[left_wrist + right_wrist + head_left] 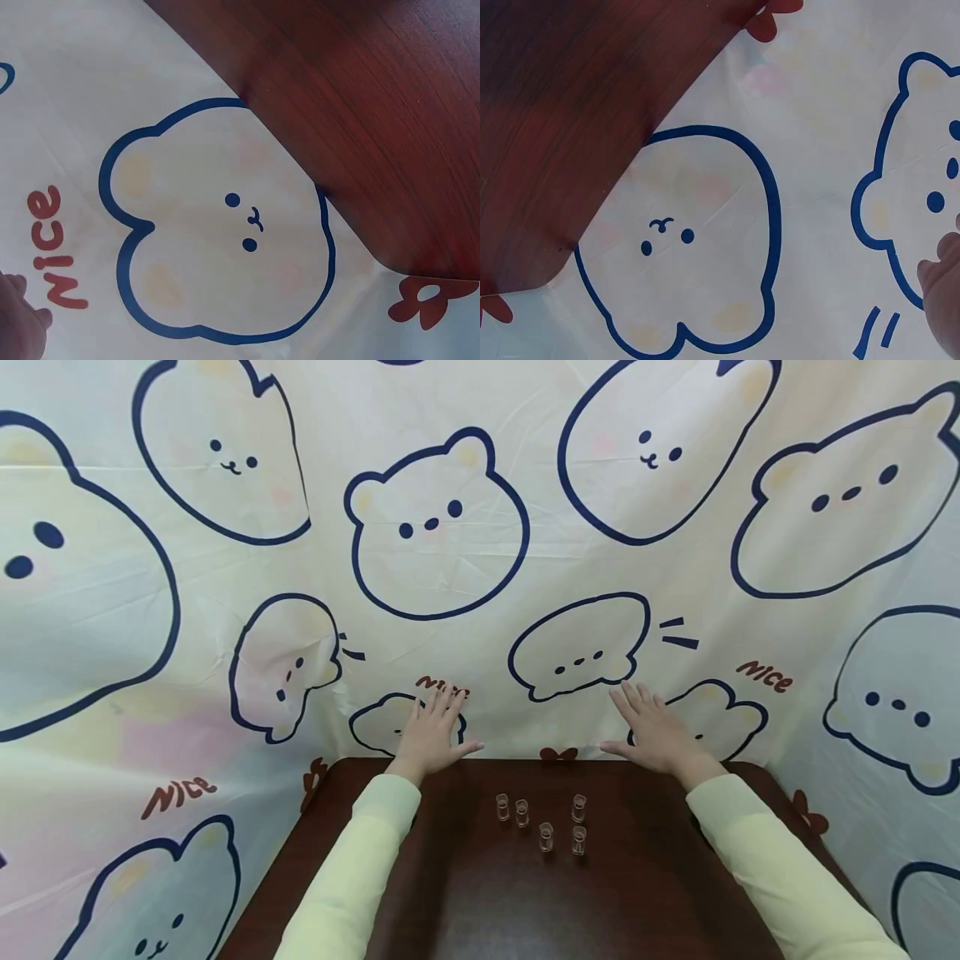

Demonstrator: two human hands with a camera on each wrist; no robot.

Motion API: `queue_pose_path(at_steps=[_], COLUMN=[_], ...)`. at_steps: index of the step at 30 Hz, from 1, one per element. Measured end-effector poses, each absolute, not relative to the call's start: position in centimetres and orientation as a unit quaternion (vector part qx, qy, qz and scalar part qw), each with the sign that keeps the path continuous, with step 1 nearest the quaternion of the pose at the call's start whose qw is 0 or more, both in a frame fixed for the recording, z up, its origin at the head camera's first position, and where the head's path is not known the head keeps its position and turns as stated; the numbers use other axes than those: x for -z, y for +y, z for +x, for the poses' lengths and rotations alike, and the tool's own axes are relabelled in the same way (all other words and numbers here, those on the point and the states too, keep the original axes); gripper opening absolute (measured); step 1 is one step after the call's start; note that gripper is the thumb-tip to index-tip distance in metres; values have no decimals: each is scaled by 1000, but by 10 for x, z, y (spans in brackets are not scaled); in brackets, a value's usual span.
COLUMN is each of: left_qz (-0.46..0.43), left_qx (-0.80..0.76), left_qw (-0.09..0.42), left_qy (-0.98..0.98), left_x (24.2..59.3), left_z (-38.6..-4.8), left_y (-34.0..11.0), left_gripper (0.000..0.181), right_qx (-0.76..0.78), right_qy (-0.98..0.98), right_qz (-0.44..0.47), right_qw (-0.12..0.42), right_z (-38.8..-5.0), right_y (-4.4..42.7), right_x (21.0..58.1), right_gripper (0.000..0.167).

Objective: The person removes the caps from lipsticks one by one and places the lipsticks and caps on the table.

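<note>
Both hands are raised above the far end of a dark wooden table (510,902), fingers spread and holding nothing. In the head view the left hand (431,735) is at the table's far left corner, and the right hand (657,732) is at the far right. Several small clear cups (546,837) stand on the table between and nearer than the hands. At the lower left of the left wrist view, part of the left hand (21,322) shows; part of the right hand (943,289) shows at the right wrist view's right edge.
A pale cloth (450,652) printed with blue-outlined animal heads hangs behind the table and along both sides. In the wrist views the table's edge (300,161) runs diagonally against this cloth. Pale yellow-green sleeves cover both forearms.
</note>
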State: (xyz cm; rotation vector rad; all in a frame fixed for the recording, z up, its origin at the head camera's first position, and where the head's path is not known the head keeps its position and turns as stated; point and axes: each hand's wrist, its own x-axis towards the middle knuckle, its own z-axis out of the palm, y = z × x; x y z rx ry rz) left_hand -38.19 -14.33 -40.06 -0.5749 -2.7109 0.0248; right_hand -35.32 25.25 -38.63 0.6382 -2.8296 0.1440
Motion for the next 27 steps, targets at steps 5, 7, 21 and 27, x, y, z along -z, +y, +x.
queue_pose_path(at_steps=[5,7,21,27], left_qz=[-206,-209,-235,-240], left_qx=[3,8,57,60], left_qw=[177,183,193,193], left_qy=[-962,-961,-951,-950], left_x=[401,402,409,413], left_z=[-381,-381,-374,-368], left_y=[-142,-142,-145,-147], left_gripper=[98,97,92,93], right_qx=[-75,-90,-131,-155], right_qy=[-970,-970,-967,-962], right_qz=[210,204,202,213], right_qw=[99,92,87,78], right_z=[-348,-346,-333,-327], right_y=[253,253,251,247], right_x=[388,390,411,421], right_gripper=[100,101,92,86])
